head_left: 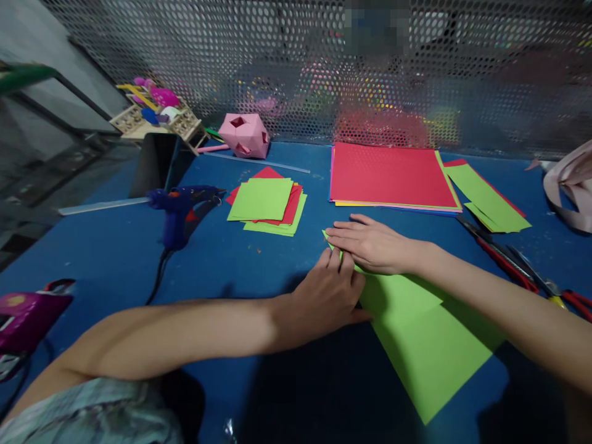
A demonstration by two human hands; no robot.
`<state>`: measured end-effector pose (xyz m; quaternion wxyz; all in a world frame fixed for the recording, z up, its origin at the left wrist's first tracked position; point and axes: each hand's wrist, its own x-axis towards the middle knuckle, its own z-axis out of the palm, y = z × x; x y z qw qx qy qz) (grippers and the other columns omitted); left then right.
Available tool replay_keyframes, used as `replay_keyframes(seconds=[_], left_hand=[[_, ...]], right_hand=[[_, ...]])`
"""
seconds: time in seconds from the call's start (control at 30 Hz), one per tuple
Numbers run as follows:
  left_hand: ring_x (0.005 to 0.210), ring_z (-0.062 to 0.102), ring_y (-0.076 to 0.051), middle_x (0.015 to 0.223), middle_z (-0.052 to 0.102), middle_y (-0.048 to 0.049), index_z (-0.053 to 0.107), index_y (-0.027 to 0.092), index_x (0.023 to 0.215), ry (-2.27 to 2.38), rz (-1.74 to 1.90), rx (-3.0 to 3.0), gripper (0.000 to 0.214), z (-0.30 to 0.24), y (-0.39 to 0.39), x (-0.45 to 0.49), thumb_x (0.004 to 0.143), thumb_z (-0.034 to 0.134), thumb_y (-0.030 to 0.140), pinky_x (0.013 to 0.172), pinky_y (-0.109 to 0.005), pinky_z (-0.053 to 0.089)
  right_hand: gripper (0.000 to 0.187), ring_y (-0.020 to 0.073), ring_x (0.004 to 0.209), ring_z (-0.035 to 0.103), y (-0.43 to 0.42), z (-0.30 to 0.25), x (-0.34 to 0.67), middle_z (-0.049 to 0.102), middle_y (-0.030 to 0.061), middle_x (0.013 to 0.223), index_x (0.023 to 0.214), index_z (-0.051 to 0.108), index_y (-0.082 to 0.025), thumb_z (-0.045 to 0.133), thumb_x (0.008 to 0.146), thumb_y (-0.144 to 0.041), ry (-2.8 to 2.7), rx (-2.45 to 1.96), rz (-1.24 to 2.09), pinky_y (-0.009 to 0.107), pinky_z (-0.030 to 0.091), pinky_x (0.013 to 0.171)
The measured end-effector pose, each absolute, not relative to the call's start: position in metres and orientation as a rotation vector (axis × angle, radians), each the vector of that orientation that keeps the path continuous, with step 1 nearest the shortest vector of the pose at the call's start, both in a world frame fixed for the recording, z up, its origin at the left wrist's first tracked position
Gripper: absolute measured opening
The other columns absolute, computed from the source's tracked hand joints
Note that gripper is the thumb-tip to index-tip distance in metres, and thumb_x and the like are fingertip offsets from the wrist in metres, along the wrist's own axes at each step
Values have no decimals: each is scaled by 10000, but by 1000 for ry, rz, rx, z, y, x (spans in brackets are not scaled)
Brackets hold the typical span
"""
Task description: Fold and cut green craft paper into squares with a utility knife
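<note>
Blue table (208, 271): green sheet (435, 364) apparently part-folded, crease unfinished
Right hand (370, 243) spread, left hand (330, 290) curled, both on it; squares (261, 198) stacked beyond.

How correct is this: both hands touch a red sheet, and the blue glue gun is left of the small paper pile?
Only the colour is wrong: in the head view, the left hand and right hand touch a green sheet. The rest stands.
</note>
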<state>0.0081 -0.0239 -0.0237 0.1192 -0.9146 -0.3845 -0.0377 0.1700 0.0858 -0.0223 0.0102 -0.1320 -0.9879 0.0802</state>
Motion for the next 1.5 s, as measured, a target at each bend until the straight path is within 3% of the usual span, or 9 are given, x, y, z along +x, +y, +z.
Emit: replay_keyframes(seconds=[0.3,0.6,0.77,1.5], left_hand=[[1056,612,-406,1068,634,-280,650,33,1036,-1084,-52,-2732,672,-18,-21,6,860,521,669,946,-539,431],[1066,601,-407,1161,599,-283,624,3,1121,-1052,-58,-2784,687,-18,-22,5,874,528,636,944,-555,437],[1106,592,-396,1077,633,-286,643,2,1008,-999,-160,-2806,579,-22,-23,4,897,552,562,985,-537,430],[1090,599,-355,1051,657,-237,624,-2,1103,-902,43,-2886,575,-20,-20,8,928,521,536,990,-505,424]], right_hand=[[399,283,1201,560,95,-9,158,610,151,1336,1273,582,-105,376,944,-198,-3079,-307,209,486,367,1012],[442,308,1303,479,89,-24,164,539,152,1424,1354,518,-80,378,954,-205,-3044,-368,233,514,350,1031],[453,299,1360,427,85,-29,166,486,136,1474,1403,473,-109,341,978,-193,-3026,-440,250,537,338,1056],[459,281,1314,501,53,-21,225,577,137,1383,1371,523,-115,382,934,-98,-3001,-595,41,552,337,1101]])
